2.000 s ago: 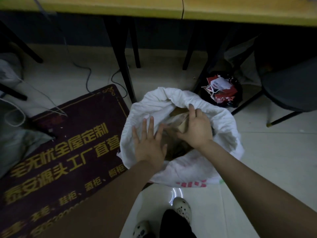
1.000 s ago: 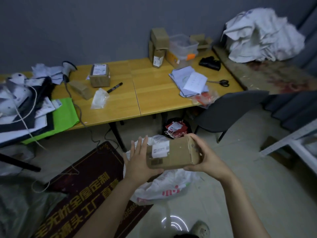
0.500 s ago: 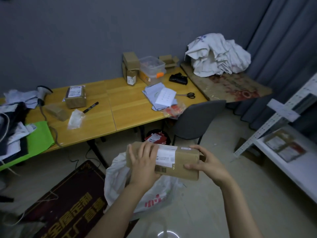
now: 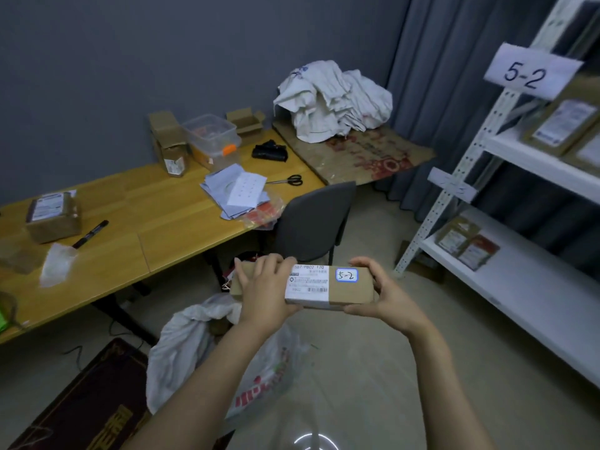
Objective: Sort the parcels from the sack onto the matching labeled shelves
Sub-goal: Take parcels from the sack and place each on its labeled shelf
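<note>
I hold a long brown cardboard parcel point(image 4: 349, 292) in front of me, its white shipping label and a small tag reading "5-2" facing up. My left hand point(image 4: 264, 292) grips its left end and my right hand point(image 4: 386, 295) grips its right end. Below it the white sack point(image 4: 191, 339) stands open on the floor. At the right is a white shelf rack point(image 4: 522, 280) with a paper sign "5-2" point(image 4: 532, 71) on its upright. A second sign point(image 4: 452, 189) lower down is too blurred to read. Several parcels lie on two of its shelves.
A yellow wooden table point(image 4: 156, 228) at the left carries boxes, papers, scissors and a marker. A grey chair point(image 4: 316, 220) stands between table and rack. A heap of white sacks point(image 4: 331, 99) lies on a side table. A dark red mat point(image 4: 84, 407) covers the floor at bottom left.
Both hands reached into the sack, lifted the parcel out and turned it label up. My view swung up and to the right, bringing the shelf rack and its "5-2" sign into sight.
</note>
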